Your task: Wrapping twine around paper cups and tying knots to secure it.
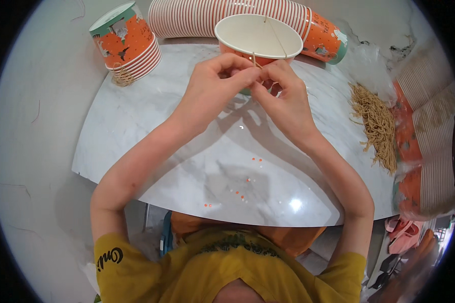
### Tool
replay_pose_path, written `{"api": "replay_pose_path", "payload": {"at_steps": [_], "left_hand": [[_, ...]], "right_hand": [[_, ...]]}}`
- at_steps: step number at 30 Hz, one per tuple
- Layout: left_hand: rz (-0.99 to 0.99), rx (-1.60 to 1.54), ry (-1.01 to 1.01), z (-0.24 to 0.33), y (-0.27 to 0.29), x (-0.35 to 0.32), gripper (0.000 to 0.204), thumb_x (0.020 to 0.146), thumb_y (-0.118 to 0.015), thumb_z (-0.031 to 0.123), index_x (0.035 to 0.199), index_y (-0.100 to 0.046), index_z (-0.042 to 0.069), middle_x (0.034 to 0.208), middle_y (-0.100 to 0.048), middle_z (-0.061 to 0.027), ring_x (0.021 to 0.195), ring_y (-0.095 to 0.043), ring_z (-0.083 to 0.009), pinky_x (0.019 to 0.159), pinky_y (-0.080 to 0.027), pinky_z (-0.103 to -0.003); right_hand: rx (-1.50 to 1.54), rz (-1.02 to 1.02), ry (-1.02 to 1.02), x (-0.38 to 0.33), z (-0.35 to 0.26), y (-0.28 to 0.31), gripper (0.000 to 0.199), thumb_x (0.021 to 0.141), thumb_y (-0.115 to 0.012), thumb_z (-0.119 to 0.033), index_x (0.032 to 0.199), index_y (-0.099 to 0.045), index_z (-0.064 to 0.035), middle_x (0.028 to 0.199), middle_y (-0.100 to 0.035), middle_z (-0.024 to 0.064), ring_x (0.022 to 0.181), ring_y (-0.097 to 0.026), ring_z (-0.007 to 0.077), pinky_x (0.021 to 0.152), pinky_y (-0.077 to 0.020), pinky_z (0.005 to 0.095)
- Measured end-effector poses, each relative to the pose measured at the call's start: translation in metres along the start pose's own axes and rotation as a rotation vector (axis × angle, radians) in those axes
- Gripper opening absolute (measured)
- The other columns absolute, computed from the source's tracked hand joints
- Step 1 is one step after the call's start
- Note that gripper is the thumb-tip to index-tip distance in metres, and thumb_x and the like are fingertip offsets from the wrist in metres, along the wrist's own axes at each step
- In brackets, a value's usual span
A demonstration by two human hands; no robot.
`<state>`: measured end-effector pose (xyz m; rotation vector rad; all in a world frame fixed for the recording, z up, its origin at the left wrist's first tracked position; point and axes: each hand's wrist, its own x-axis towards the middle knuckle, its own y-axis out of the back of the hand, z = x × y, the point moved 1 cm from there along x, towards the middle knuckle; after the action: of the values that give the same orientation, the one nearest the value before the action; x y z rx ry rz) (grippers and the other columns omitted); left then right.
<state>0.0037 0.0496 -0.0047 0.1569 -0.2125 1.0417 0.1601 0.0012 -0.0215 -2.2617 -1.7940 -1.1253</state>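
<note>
A large paper cup [258,33] with a white inside and an orange outer wall stands at the far middle of the table. A thin tan cord [276,36] runs across its mouth from the far rim to the near side. At the near rim, my left hand [215,86] and my right hand [288,96] meet with fingertips pinched together. A short loop of the same cord [254,59] sticks up between them, so both hands are closed on it. The fingers hide the knot or hole there, if any.
Behind the cup lies a long row of nested cups [202,19]. A shorter stack [124,40] stands at left with cord loops [122,76] beside it. Cut cords [376,123] lie at right, near bagged cup stacks [429,131]. Small orange and white paper dots [237,192] dot the marble-patterned table [197,174].
</note>
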Motion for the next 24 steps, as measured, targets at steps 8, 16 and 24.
{"api": "replay_pose_path", "payload": {"at_steps": [8,16,24], "left_hand": [[-0.002,-0.133,0.068,-0.012,0.011,0.009,0.013,0.091,-0.071,0.017,0.092,-0.069,0.005,0.081,-0.062,0.0036,0.072,-0.051,-0.0046,0.066,-0.039,-0.022],[-0.044,-0.305,0.215,-0.011,0.030,0.009,0.014,0.090,-0.071,0.020,0.090,-0.066,0.008,0.076,-0.058,0.0039,0.066,-0.049,-0.0057,0.062,-0.039,-0.021],[-0.161,0.007,0.226,-0.013,0.025,0.004,0.013,0.088,-0.072,0.016,0.085,-0.066,0.005,0.075,-0.061,0.0015,0.064,-0.052,-0.0071,0.060,-0.041,-0.023]], "right_hand": [[-0.097,-0.033,0.097,-0.008,0.008,-0.007,0.009,0.081,-0.068,-0.005,0.086,-0.063,0.0001,0.092,-0.056,0.0108,0.083,-0.061,0.0253,0.069,-0.0511,0.0367],[-0.320,-0.079,0.278,-0.009,0.012,-0.004,0.008,0.077,-0.066,-0.004,0.084,-0.062,-0.0032,0.094,-0.056,0.0102,0.086,-0.061,0.0280,0.068,-0.0503,0.0409],[-0.282,-0.103,0.140,0.006,0.007,0.017,0.015,0.079,-0.062,-0.003,0.094,-0.057,-0.0043,0.084,-0.064,0.0113,0.075,-0.065,0.0316,0.063,-0.0507,0.0421]]}}
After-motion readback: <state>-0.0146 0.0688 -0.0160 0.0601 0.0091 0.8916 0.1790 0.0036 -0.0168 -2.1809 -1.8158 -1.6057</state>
